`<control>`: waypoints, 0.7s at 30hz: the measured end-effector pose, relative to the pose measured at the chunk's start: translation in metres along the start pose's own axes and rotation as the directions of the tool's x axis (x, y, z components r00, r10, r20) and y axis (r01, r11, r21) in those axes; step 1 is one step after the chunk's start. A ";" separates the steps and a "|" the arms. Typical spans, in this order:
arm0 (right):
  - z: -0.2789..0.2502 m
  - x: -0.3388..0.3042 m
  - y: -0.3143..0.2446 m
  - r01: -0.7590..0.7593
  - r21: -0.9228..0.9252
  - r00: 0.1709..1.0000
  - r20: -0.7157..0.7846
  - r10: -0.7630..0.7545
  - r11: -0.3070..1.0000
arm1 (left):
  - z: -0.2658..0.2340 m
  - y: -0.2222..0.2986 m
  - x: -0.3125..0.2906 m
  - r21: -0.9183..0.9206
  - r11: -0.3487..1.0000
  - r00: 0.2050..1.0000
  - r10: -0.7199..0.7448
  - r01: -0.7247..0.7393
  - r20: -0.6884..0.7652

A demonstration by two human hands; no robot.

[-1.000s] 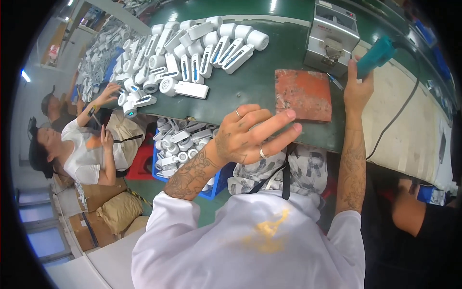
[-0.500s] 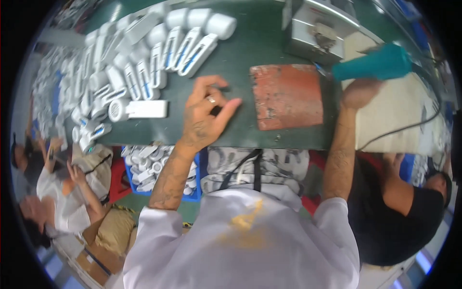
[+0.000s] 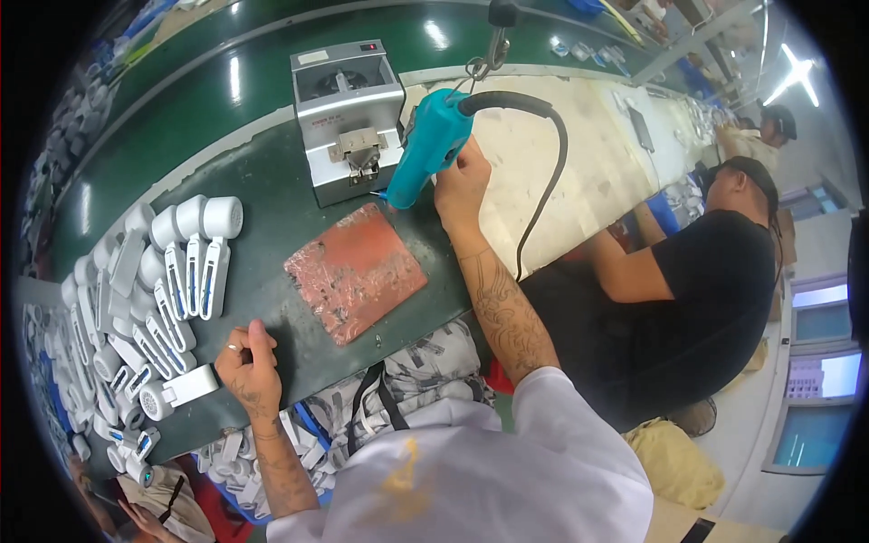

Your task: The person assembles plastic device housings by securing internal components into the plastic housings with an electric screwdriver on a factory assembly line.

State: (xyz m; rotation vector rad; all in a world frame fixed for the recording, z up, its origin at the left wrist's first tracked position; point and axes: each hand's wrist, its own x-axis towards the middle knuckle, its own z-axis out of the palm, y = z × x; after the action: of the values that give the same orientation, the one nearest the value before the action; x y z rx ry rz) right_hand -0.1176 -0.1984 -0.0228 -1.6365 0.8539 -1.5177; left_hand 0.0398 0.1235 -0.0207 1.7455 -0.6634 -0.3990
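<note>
My right hand (image 3: pixel 463 185) is wrapped round a teal electric screwdriver (image 3: pixel 425 149), its bit pointing down beside the front of a silver screw feeder (image 3: pixel 328 127). A hook and a black cable run from the driver's top. My left hand (image 3: pixel 251 366) is closed with the thumb on top, above the near edge of the table, and nothing shows in it. Close to its left lies a white handheld unit with a round grille (image 3: pixel 190 387). Between my hands a worn red mat (image 3: pixel 358 271) lies on the green tabletop.
Several white units with round heads and open handles (image 3: pixel 210 262) crowd the table's left. Below the near edge, a blue crate (image 3: pixel 312 425) stands among white parts. A cream-covered bench (image 3: pixel 579 145) extends right, where a person in black (image 3: pixel 697 308) sits. Another person sits lower left.
The view has swung right and up. My right hand has brought the screwdriver from lying sideways to bit-down at the screw feeder. My left hand's fingers have curled shut.
</note>
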 end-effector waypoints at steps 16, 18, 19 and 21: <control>-0.017 -0.097 -0.082 -0.089 0.337 0.885 0.459 -0.081 0.937 | 0.096 0.081 0.014 -0.005 0.741 0.665 0.607 -0.672 0.435; -0.016 -0.095 -0.078 -0.206 0.417 0.881 0.472 -0.018 0.885 | 0.094 0.067 0.017 -0.040 0.870 0.748 0.445 -0.491 0.493; -0.023 -0.095 -0.078 -0.245 0.363 0.838 0.546 0.008 0.899 | 0.096 0.069 0.017 0.004 0.814 0.702 0.498 -0.581 0.509; -0.031 -0.094 -0.076 -0.268 0.278 0.767 0.641 0.029 0.922 | 0.097 0.067 0.014 0.022 0.783 0.682 0.528 -0.622 0.506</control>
State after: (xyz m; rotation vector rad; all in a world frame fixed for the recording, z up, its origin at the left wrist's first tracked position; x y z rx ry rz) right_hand -0.1568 -0.0810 -0.0040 -1.5941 0.3001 -0.8402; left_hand -0.0213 0.0289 0.0176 1.5034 -1.6172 -0.3184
